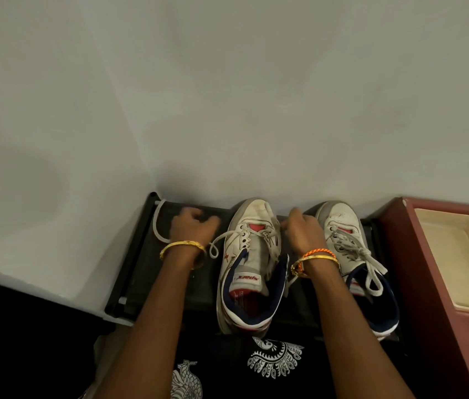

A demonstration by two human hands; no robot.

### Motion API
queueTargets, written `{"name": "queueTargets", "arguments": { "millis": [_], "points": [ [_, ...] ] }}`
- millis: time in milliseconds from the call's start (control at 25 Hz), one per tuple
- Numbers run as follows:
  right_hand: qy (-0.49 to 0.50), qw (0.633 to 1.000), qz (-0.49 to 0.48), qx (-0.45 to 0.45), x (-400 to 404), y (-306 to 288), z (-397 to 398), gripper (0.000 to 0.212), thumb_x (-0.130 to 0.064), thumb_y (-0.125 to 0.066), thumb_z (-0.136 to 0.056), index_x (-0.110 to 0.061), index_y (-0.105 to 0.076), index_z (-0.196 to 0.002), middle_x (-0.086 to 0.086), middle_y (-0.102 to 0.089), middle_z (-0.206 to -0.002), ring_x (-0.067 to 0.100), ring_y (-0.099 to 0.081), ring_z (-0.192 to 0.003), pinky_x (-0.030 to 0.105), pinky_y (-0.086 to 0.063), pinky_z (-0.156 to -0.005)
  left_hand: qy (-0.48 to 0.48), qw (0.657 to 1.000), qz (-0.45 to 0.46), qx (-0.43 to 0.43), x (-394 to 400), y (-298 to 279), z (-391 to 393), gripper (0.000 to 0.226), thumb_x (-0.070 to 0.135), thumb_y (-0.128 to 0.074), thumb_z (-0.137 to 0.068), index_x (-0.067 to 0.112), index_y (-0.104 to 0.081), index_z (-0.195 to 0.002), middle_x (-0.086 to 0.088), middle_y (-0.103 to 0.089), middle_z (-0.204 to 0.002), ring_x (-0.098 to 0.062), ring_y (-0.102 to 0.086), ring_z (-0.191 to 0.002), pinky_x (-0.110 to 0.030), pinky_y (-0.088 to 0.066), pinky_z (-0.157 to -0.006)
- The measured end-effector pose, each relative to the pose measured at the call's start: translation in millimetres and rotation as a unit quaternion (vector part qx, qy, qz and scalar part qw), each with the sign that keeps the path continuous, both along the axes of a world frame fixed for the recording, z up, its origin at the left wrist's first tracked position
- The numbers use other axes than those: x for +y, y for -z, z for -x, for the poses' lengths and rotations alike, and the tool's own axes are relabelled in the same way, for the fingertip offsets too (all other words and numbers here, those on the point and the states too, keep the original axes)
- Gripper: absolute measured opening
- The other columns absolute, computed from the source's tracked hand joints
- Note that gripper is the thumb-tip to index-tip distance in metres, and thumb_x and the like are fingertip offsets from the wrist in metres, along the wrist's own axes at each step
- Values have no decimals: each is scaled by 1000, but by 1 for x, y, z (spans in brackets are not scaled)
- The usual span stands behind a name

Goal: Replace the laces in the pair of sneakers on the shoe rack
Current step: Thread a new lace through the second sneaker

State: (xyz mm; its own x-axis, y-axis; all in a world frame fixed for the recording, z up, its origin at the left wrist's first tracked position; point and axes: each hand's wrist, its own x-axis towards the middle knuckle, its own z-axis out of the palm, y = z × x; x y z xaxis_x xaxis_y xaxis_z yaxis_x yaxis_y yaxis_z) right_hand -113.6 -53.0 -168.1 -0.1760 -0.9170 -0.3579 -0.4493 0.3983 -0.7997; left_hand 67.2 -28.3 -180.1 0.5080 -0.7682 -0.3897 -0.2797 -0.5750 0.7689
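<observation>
Two white sneakers stand side by side on the black shoe rack (pixel 141 254), toes to the far wall. The left sneaker (pixel 252 263) is partly unlaced — its lace (pixel 221 240) hangs loose over the left side. The left hand (pixel 191 227) is closed on a pale lace (pixel 157 223) that loops on the rack. The right hand (pixel 303 230) pinches at the left sneaker's eyelets; what it grips I cannot tell. The right sneaker (pixel 351 254) is still laced and knotted — most work is left.
</observation>
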Motion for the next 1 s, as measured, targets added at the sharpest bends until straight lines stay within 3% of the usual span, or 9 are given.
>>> {"name": "queueTargets", "arguments": {
  "millis": [80,200,280,440,520,600,800,920,1000],
  "points": [
    [-26,999,33,30,-1,-7,0,36,-15,-37,-93,6,-66,-88,19,-65,-91,34,-58,-88,35,-44,-75,163,984,-58,36,-1,-2,25,44,35,-63,-84,13,-55,-121,-7,-57,-121,-21,-54,-103,-35,-47,-90],
    [-98,989,60,91,-5,-12,1,30,1,-40,-89,16,-61,-103,31,-61,-111,42,-55,-106,42,-46,-88,294,939,-139,-113,-3,4,52,55,41,-57,-86,14,-49,-133,-11,-49,-136,-28,-49,-119,-41,-42,-102],
    [-137,982,59,119,-7,-8,0,30,1,-40,-90,11,-58,-113,28,-55,-122,41,-53,-112,39,-42,-95,292,932,-136,-165,-7,5,56,51,37,-56,-88,12,-52,-132,-10,-52,-133,-27,-52,-117,-35,-44,-96],
    [-206,968,1,140,-5,4,-4,33,-17,-39,-97,-8,-59,-122,20,-54,-126,35,-50,-117,44,-40,-103,304,933,-132,-140,-13,1,50,35,20,-51,-93,8,-58,-125,-11,-60,-123,-25,-57,-109,-30,-45,-90],
    [-198,973,-3,120,-2,-2,-6,35,-16,-36,-96,-1,-64,-110,24,-60,-116,35,-54,-109,42,-44,-97,312,933,-128,-126,-14,-3,43,32,13,-49,-94,6,-59,-124,-12,-59,-125,-25,-56,-112,-30,-44,-95],
    [-179,979,14,98,-3,-6,-7,34,-6,-37,-93,11,-61,-110,29,-60,-114,37,-57,-105,40,-44,-91,308,939,-127,-91,-15,-3,32,31,10,-49,-94,9,-62,-122,-10,-58,-128,-25,-54,-115,-32,-42,-101],
    [-156,977,73,123,2,-1,-12,23,-4,-57,-89,-5,-70,-108,11,-69,-111,21,-63,-105,15,-40,-89,275,954,-118,-14,-16,1,13,30,2,-46,-94,6,-64,-118,-11,-58,-126,-26,-52,-116,-36,-41,-104],
    [-130,981,89,114,3,11,-23,11,-8,-66,-84,-12,-74,-90,9,-72,-92,20,-67,-89,29,-52,-89,258,959,-114,23,-16,0,11,31,-2,-43,-94,5,-65,-116,-12,-59,-123,-26,-53,-113,-32,-44,-98],
    [-143,974,84,152,4,15,-31,11,-15,-65,-86,-16,-74,-91,9,-72,-91,22,-66,-87,34,-54,-86,248,961,-116,46,-15,0,9,32,-4,-43,-93,4,-63,-117,-13,-59,-122,-26,-54,-110,-30,-45,-94]
  ]
}}
